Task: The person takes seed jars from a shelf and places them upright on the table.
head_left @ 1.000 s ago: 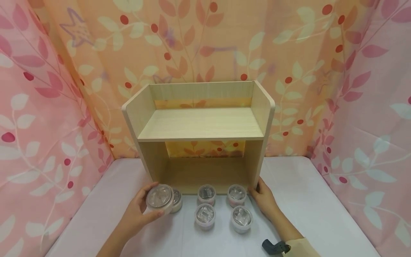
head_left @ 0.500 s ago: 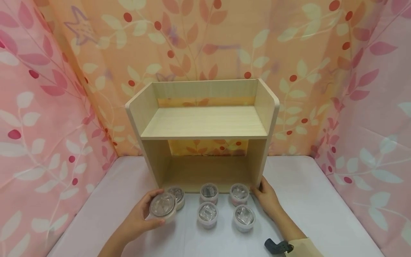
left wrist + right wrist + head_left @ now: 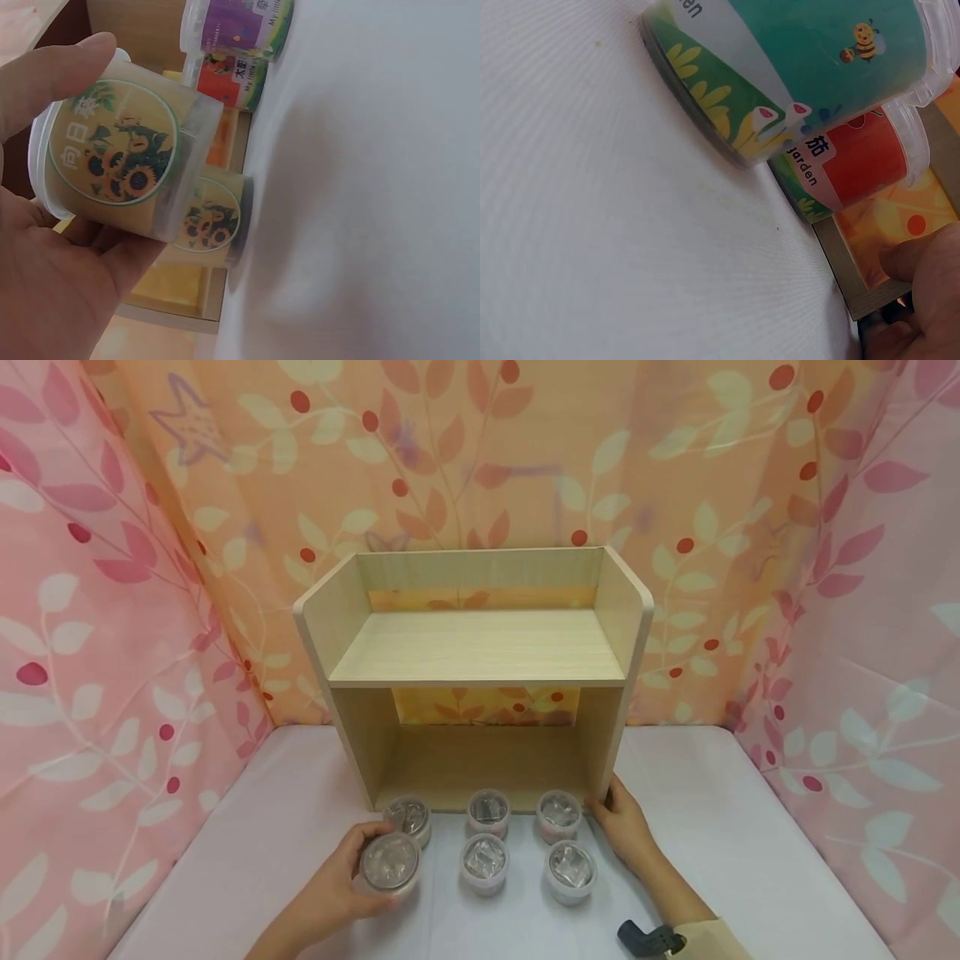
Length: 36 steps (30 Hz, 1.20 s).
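Note:
My left hand (image 3: 330, 885) grips a clear plastic tub (image 3: 392, 862) by its sides, thumb on one side and fingers on the other. In the left wrist view its yellowish label shows sunflowers, and the tub is tilted above the white cloth. Behind it stands a matching sunflower tub (image 3: 214, 221), in front of the shelf's left corner. At the lower right front corner of the pale wooden shelf (image 3: 476, 647), my right hand (image 3: 622, 822) holds the side panel, thumb inside and fingers outside. Beside that hand are a red-labelled tub (image 3: 859, 161) and a green-labelled tub (image 3: 840, 67).
A purple-labelled tub (image 3: 232, 26) and another red-labelled one (image 3: 225, 79) stand in the middle column. The two-level shelf stands on a white-covered table (image 3: 750, 860). Patterned curtains (image 3: 480, 460) enclose the back and sides. A black device (image 3: 648, 939) sits at the right wrist.
My left hand has drawn the held tub toward me and slightly right, from beside the back sunflower tub to in front of it. The right hand keeps its hold; the head view shifted slightly.

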Available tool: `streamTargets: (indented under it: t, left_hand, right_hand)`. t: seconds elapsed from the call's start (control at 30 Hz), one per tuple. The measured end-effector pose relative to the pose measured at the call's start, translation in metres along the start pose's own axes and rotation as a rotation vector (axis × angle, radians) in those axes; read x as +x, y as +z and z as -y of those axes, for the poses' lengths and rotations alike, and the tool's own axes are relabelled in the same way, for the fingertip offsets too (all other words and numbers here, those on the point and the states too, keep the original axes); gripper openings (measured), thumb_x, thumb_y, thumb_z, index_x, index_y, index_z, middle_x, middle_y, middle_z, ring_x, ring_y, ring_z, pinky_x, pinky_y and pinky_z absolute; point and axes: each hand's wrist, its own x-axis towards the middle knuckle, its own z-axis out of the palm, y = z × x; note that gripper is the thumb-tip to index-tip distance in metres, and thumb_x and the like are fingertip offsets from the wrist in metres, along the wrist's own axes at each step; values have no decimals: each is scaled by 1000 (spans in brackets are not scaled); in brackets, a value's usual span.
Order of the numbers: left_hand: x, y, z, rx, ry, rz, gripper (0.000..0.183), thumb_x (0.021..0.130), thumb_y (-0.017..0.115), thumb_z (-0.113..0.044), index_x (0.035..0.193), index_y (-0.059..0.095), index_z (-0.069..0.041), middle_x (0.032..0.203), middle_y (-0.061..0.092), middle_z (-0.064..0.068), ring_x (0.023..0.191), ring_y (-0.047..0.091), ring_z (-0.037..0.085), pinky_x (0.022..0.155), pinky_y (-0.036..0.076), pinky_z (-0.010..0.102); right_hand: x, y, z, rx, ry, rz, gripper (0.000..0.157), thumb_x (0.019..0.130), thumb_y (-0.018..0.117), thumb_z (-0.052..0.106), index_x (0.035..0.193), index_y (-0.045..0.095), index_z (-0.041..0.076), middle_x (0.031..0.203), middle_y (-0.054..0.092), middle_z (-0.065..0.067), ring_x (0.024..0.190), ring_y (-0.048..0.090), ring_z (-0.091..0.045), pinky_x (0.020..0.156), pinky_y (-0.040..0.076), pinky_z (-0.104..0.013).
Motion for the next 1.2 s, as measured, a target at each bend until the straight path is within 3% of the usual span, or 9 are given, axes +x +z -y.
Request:
streamTargets:
  t: [0.23,0.4,0.67,1.07,1.2]
  left_hand:
    - [-4,9,0,113,-107,-20,97,62,99,-27,140,44,-13,144,50,3,130,48,11,109,37,15]
    - [-5,13,-2,170,-111,-25,99,61,99,-31,140,43,-12,143,50,4,131,49,19,110,42,24]
    - [-4,13,0,249,-101,-44,102,57,101,-33,137,43,-9,136,52,5,128,52,22,112,42,29]
    - [-2,16,5,242,-154,-55,100,54,102,-32,132,45,-8,129,54,6,122,54,23,108,45,38]
    - [-3,16,6,231,-179,-56,100,54,102,-32,133,44,-9,131,53,6,124,53,23,108,45,35]
  right_hand:
    - [0,0,1,9,-13,5,65,101,63,9,159,33,7,152,48,-25,142,45,-41,117,36,-54]
    - [1,-1,1,20,-21,13,65,101,63,8,159,33,8,151,49,-25,140,47,-43,116,38,-54]
    - [-1,-2,0,15,-12,26,64,102,62,11,159,32,9,154,47,-24,142,45,-42,117,37,-54]
    - [-1,-3,-2,20,0,34,66,102,62,11,160,31,7,154,45,-26,143,43,-42,118,35,-53]
    - [0,-1,-3,20,-4,36,65,102,62,11,159,32,8,154,45,-25,144,43,-42,118,35,-53]
